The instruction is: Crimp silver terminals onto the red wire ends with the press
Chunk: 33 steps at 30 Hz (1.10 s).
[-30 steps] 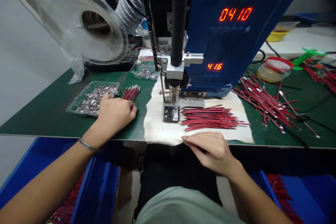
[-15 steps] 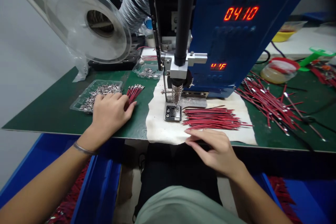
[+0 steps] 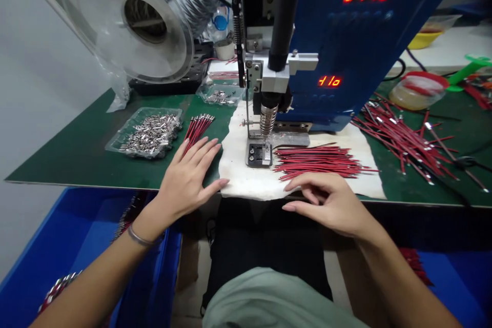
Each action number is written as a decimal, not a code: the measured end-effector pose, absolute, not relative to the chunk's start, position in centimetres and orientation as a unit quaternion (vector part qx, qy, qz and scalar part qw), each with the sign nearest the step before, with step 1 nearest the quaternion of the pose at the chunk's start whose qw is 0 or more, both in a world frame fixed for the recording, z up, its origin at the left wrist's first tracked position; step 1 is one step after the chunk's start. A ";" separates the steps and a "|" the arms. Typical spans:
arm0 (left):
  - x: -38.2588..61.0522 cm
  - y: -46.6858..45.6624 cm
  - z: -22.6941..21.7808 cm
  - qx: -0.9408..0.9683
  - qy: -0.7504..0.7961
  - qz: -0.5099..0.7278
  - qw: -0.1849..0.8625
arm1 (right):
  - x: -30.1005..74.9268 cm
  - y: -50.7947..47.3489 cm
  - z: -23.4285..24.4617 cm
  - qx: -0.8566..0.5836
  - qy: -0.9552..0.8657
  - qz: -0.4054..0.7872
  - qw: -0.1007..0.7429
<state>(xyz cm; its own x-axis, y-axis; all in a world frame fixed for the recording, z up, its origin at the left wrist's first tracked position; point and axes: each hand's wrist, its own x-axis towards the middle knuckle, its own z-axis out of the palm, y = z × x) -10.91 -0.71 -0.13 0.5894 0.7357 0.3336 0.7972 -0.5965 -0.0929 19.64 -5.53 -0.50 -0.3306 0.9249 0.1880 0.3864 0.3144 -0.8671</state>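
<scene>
My left hand [image 3: 190,177] lies flat and open on the green mat, fingers spread, its tips touching a small bundle of red wires with metal ends [image 3: 197,128]. A clear tray of small metal terminals [image 3: 148,133] sits just left of that bundle. My right hand [image 3: 330,202] hovers at the table's front edge with fingers loosely curled and nothing visible in them, just in front of a pile of bare red wires [image 3: 321,160] on a white cloth [image 3: 246,179]. A blue press machine [image 3: 346,46] stands behind, with its tool tip [image 3: 268,122] above a small black fixture [image 3: 258,155].
A large clear reel [image 3: 126,20] stands at the back left. A heap of finished red wires [image 3: 403,138] lies at the right, with a lidded plastic container [image 3: 417,89] behind it. Blue bins [image 3: 77,236] sit below the table on both sides.
My left hand has left the terminal tray, slid right and toward me, and opened flat. My right hand has edged up toward the wire pile. The camera has shifted closer and lower.
</scene>
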 end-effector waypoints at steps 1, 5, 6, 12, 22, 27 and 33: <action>-11.0 -0.6 -0.2 -0.885 -0.436 -0.121 0.111 | 19.8 -5.5 -0.4 -0.452 -0.726 0.385 0.347; -11.1 -0.5 -0.3 -0.890 -0.439 -0.081 0.094 | 20.3 -5.6 -0.4 -0.440 -0.726 0.425 0.314; -11.0 -0.5 -0.3 -0.891 -0.439 -0.074 0.093 | 20.3 -5.6 -0.3 -0.440 -0.721 0.433 0.314; -10.7 -0.6 -0.3 -0.891 -0.443 -0.052 0.089 | 20.6 -5.7 -0.1 -0.421 -0.706 0.471 0.320; -10.5 -0.8 -0.2 -0.893 -0.438 -0.041 0.096 | 20.4 -6.3 -1.3 -0.456 -0.701 0.400 0.374; -10.7 -0.9 -0.7 -0.894 -0.429 -0.062 0.116 | 20.0 -6.2 -1.5 -0.482 -0.677 0.346 0.436; -10.7 -0.9 -0.8 -0.890 -0.436 -0.074 0.111 | 20.6 -6.5 -1.9 -0.472 -0.679 0.292 0.480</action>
<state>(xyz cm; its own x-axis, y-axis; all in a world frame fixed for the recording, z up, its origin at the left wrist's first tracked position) -10.75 -0.88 -0.85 0.6093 0.7592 0.2288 0.7922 -0.5957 -0.1326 20.60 -6.47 -1.88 -0.0936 0.9213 0.3775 0.3607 0.3848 -0.8496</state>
